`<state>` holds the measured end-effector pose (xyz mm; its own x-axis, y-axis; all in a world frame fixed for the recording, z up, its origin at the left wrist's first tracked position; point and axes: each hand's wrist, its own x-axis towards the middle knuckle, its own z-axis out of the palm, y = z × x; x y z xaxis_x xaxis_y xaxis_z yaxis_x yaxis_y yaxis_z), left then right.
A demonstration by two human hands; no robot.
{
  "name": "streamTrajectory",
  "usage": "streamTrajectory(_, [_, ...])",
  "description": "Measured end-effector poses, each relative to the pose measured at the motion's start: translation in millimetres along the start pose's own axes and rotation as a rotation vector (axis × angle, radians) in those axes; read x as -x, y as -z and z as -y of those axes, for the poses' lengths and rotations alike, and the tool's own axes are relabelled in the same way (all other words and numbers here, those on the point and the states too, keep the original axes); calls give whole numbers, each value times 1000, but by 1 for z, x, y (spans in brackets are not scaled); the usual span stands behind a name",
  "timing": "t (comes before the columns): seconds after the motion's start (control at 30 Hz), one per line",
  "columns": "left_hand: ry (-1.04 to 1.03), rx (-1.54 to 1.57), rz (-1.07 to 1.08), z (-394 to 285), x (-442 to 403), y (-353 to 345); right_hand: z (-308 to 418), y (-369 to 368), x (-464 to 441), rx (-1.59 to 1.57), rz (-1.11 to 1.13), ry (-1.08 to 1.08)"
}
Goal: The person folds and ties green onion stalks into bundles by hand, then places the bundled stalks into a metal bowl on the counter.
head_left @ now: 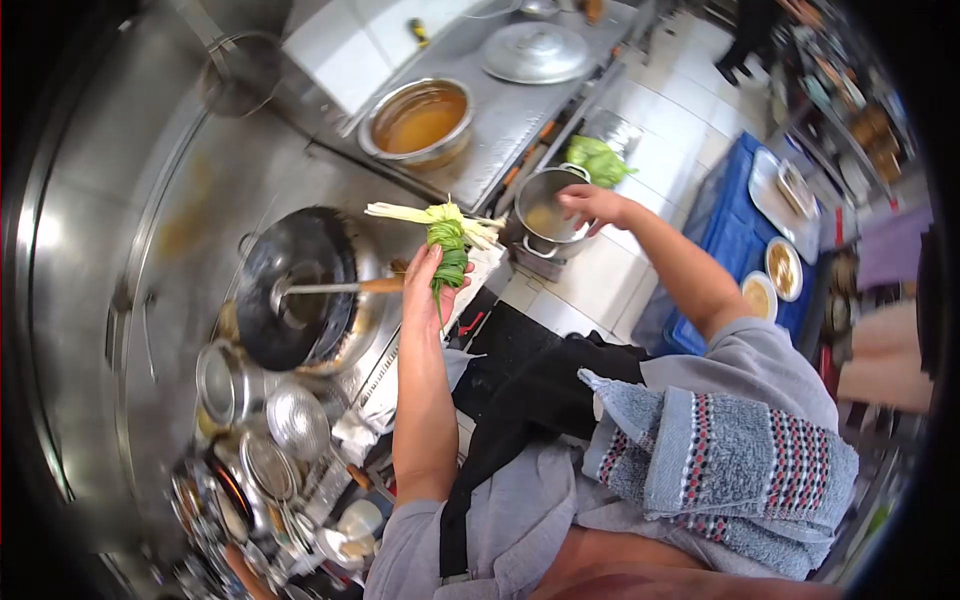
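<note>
A tied bundle of green leaves and pale stalks (447, 238) is held upright in my left hand (433, 283), its fingers wrapped round the green part. Just below and left of it, a ladle with a wooden handle (380, 286) rests in a dark wok (290, 295). My right hand (597, 207) reaches over the rim of a two-handled metal pot (533, 190), its fingers apart with nothing seen between them. The pot holds a little of something yellowish. Behind the pot lies a bright green leafy bunch (598, 160).
A bowl of orange-brown liquid (416, 122) and a domed metal lid (536, 53) stand on the steel counter (490, 115). At right, a blue container (705, 225) carries bowls of food (783, 270). Strainers (297, 420) crowd the lower left. A person (750, 40) stands far back.
</note>
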<state>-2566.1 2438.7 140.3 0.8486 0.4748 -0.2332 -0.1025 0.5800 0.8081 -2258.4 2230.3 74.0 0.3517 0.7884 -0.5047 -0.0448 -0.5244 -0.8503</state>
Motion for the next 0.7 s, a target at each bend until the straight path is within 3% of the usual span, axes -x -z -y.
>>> streamTrajectory(0.13, [148,-22,164,4,-28,0,-131,24,63,-207,-506,-291])
streamTrajectory(0.2, [214,-23,230,2,-32,-1,-170,-1,97,-455,-645,-300])
streamTrajectory(0.33, [312,-71,357,8,-44,-2,-171,-91,131,-538,-714,-310])
streamTrajectory(0.47, [527,-184,517,59,-48,-15,-138,-186,139,-424,-787,-11])
streamTrajectory(0.57, [632,-251,693,81,-24,-35,-95,-213,171,-348,-953,46])
streamTrajectory(0.63, [690,-208,833,84,-5,-46,-88,-225,184,123,-1229,251])
streamTrajectory(0.7, [689,-164,955,78,15,-59,-55,-236,223,242,-1329,260])
